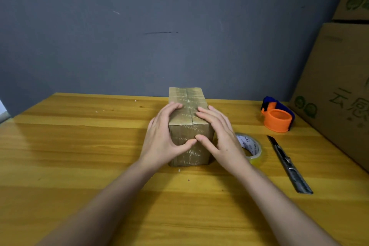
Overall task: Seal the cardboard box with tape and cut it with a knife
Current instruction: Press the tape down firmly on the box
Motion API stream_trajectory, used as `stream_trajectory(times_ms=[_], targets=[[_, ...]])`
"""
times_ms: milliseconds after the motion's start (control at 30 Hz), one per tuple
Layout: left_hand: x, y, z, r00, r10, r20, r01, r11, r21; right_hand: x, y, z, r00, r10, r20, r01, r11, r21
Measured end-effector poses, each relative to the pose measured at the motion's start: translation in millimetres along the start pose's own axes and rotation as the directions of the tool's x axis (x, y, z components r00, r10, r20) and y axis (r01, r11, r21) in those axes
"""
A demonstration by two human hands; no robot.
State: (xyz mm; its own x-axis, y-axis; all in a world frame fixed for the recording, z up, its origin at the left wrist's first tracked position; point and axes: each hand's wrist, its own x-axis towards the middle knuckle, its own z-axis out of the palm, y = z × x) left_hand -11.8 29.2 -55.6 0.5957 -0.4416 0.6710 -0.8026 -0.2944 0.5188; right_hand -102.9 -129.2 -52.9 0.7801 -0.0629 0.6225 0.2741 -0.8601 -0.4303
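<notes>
A small brown cardboard box (187, 98), its flaps closed and its surface shiny with tape, stands on the wooden table (79, 146). My left hand (163, 136) clasps its near left corner, fingers on top, thumb on the front face. My right hand (217, 134) clasps the near right corner the same way. Both thumbs meet at the front seam. A roll of clear tape (253, 150) lies just right of my right hand, partly hidden by it. Further right lies a utility knife (287, 163), blade end pointing away from me.
An orange and blue tape dispenser (277, 115) sits at the back right of the table. Large cardboard boxes (339, 86) with green print are stacked along the right edge. A grey wall (159, 26) rises behind the table.
</notes>
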Motion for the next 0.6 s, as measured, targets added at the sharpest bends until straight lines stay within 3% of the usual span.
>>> stream_trajectory(times_ms=[333,467,600], targets=[[1,-14,-6,0.983,0.121,0.135,-0.129,0.991,0.047,0,7,-10,0.989,-0.058,0.139,0.079,0.986,-0.15],[1,-8,-11,0.991,0.065,0.114,-0.049,0.99,-0.136,0,-6,5,0.996,0.017,-0.085,-0.013,0.999,0.045],[3,-2,-3,1.0,-0.01,-0.022,0.005,0.982,-0.188,7,-22,28,0.932,0.191,-0.308,-0.147,0.976,0.161]])
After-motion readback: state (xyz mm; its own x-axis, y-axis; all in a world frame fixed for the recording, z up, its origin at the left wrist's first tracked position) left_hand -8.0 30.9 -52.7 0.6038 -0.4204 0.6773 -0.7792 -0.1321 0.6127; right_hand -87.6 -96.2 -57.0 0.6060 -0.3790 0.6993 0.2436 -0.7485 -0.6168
